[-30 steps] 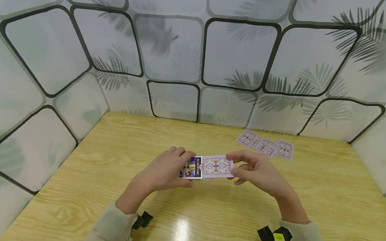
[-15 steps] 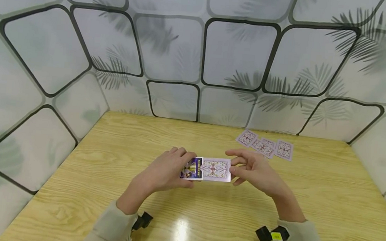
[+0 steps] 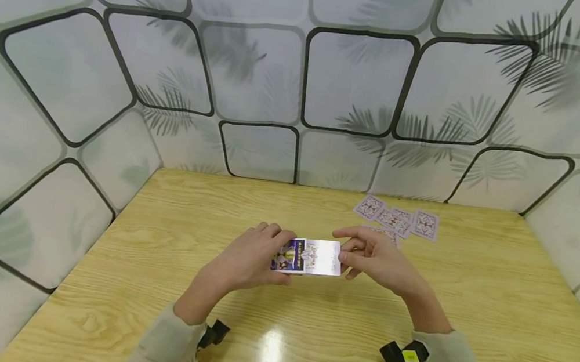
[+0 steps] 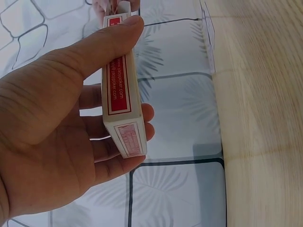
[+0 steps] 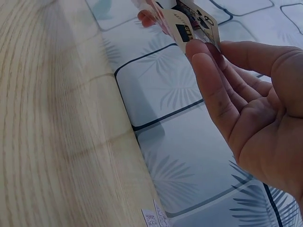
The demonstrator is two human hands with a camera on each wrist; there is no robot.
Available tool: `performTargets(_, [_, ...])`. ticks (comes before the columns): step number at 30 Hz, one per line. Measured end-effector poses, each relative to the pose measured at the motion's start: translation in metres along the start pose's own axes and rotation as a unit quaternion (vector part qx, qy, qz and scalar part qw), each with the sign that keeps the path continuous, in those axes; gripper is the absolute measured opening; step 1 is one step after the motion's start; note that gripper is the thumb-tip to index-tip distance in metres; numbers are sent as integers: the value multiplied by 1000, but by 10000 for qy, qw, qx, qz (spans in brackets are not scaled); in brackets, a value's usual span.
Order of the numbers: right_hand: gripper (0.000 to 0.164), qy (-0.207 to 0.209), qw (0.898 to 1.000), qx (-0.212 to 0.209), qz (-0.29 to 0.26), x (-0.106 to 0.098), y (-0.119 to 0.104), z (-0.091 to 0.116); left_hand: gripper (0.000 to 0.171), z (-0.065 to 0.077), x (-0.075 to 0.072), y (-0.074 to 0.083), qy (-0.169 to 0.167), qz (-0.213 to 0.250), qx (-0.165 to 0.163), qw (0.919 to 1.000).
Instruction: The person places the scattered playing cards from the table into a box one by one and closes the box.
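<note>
My left hand [image 3: 246,258] grips a playing card box [image 3: 289,255], thumb along its near side and fingers around the far side. The left wrist view shows the red label on the box's narrow side [image 4: 119,90]. Out of its right end stick playing cards [image 3: 325,258], backs up and bright with glare. At their outer end, my right hand [image 3: 384,266] holds the card edge between thumb and fingers, index finger raised. In the right wrist view, a card face with black marks [image 5: 206,23] shows beside the box's pale flap [image 5: 176,28], close to the fingertips.
Several playing cards [image 3: 426,224] lie backs up at the back right of the wooden table [image 3: 203,207]. One nearer card [image 3: 387,234] is partly covered by my right hand. Patterned fabric walls [image 3: 354,82] rise behind and at both sides.
The right hand has moved left, and the cards stick out less from the box. The nearer card on the table has come into view behind that hand. The left hand barely shifts.
</note>
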State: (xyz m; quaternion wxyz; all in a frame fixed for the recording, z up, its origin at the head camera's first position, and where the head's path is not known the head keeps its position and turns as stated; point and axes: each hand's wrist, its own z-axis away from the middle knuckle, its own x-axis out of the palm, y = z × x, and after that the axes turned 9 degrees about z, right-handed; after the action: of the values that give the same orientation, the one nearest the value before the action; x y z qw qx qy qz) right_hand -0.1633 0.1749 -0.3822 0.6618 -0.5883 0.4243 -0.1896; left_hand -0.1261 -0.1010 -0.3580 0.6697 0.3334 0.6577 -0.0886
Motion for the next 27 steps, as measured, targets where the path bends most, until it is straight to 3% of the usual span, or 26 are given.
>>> performTargets(16, [54, 153, 9988, 334, 331, 9, -1, -3, 74, -1, 2, 6, 19, -104, 51, 9999])
performTargets(27, [58, 247, 9975, 241, 614, 15, -3, -3, 73, -2, 6, 11, 6, -121, 145, 9998])
